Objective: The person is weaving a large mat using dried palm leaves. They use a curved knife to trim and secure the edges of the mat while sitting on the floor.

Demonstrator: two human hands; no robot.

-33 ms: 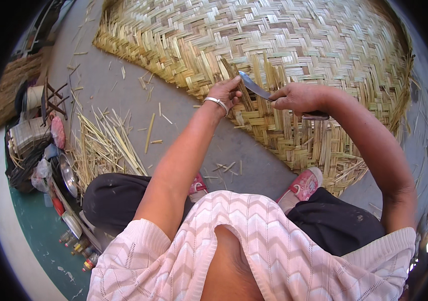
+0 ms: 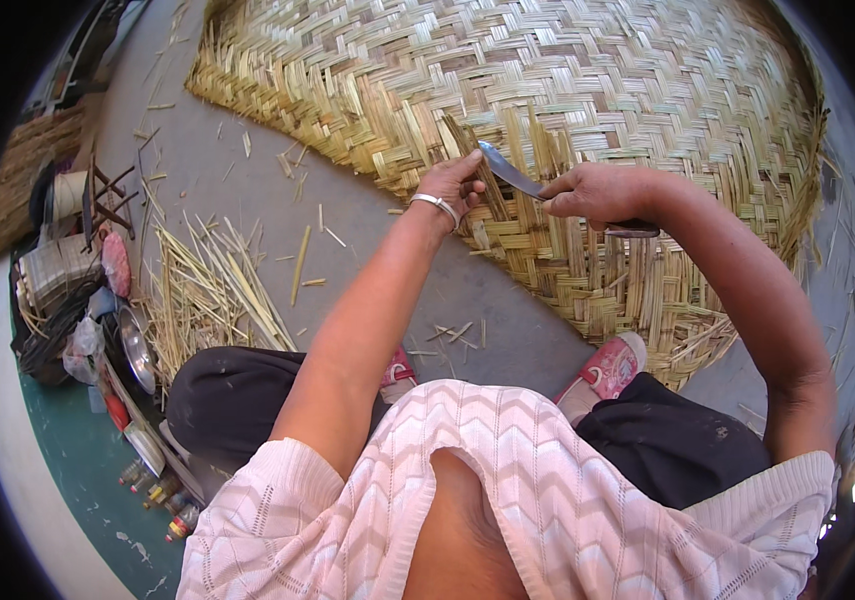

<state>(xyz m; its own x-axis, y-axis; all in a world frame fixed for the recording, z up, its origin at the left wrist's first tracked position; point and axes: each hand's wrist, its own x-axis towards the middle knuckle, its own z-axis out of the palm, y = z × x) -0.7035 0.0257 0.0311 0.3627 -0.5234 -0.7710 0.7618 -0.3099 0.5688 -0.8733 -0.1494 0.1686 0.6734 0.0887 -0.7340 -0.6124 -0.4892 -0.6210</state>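
A large mat (image 2: 587,90) woven from flat, straw-coloured reed strips lies before me, its near edge slanting down to the right. My right hand (image 2: 592,195) is closed on a knife (image 2: 513,172) with a curved metal blade; its dark handle end shows below the palm. The blade points left, its tip close to my left fingertips. My left hand (image 2: 450,185), with a pale bracelet at the wrist, is at the mat's near edge. Its fingers are curled and pinch a reed strip (image 2: 460,133), which they partly hide. Several loose strip ends stick up beside the blade.
Cut reeds (image 2: 212,290) lie heaped on the grey floor to my left, with scraps scattered around. Farther left are a small stool (image 2: 107,205), a metal bowl (image 2: 135,345), plastic bags (image 2: 84,345) and small bottles (image 2: 182,520). My red shoe (image 2: 607,370) is beside the mat's edge.
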